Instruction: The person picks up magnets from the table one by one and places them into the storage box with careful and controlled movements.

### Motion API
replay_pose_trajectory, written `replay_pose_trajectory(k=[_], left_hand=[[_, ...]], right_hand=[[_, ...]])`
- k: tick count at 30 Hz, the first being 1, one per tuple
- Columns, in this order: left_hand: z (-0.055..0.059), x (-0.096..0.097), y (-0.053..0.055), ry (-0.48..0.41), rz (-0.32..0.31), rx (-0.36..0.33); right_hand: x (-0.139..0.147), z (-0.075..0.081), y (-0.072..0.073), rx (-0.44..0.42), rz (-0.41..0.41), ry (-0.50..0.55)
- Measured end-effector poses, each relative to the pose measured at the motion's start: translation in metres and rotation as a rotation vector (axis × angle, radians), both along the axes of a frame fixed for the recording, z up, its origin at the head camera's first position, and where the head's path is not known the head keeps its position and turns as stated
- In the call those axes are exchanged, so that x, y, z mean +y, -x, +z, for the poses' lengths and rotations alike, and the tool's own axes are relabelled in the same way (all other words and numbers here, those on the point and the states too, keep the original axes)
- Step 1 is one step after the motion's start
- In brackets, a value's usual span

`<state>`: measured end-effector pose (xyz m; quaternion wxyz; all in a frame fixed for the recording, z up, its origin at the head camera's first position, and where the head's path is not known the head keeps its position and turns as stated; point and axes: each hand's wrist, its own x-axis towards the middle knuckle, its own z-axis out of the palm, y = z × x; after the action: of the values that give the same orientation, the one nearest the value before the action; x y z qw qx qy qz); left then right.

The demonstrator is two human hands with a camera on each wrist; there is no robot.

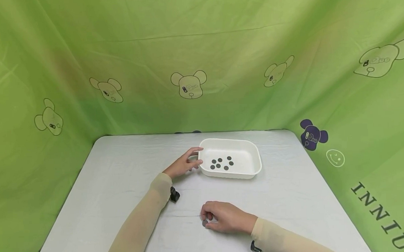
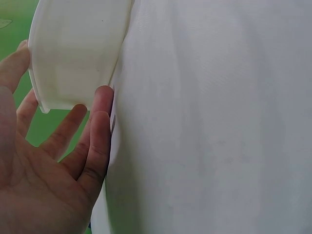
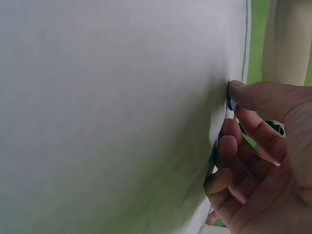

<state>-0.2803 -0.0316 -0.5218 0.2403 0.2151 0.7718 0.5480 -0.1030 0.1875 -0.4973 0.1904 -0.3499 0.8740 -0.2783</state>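
Note:
My left hand touches the left end of a white plastic tray, fingers spread and only slightly bent. In the left wrist view, fingertips meet the tray's end wall, and others lie low by the cloth. Several flat dark grey discs lie loose on the tray floor, mostly in its left half. Nearer the front, my right hand pinches one more coin-like grey disc between thumb and index finger, right at the tabletop. That disc appears edge-on in the right wrist view, its other fingers curled.
A white cloth covers the table. Green curtains with printed bear heads surround its back and sides. Black camera mounts sit on both wrists, the left one over the cloth.

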Motion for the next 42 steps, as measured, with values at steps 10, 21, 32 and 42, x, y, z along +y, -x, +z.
replay_pose_trajectory(k=[10, 21, 32, 42], left_hand=[[-0.0003, -0.0002, -0.0017, 0.005, 0.002, -0.007], [0.0002, -0.0005, -0.0021, 0.005, -0.008, -0.006], [-0.0006, 0.0001, -0.0016, 0.002, -0.004, -0.013], [0.0, 0.0, -0.0025, -0.007, -0.009, -0.01]], right_hand=[[-0.0023, 0.0008, -0.0031, -0.008, 0.011, -0.004], [-0.0033, -0.0002, -0.0053, 0.003, 0.063, 0.024], [-0.0029, -0.001, -0.0061, 0.003, 0.107, 0.026], [0.0008, -0.0023, -0.0025, -0.096, 0.09, 0.116]])
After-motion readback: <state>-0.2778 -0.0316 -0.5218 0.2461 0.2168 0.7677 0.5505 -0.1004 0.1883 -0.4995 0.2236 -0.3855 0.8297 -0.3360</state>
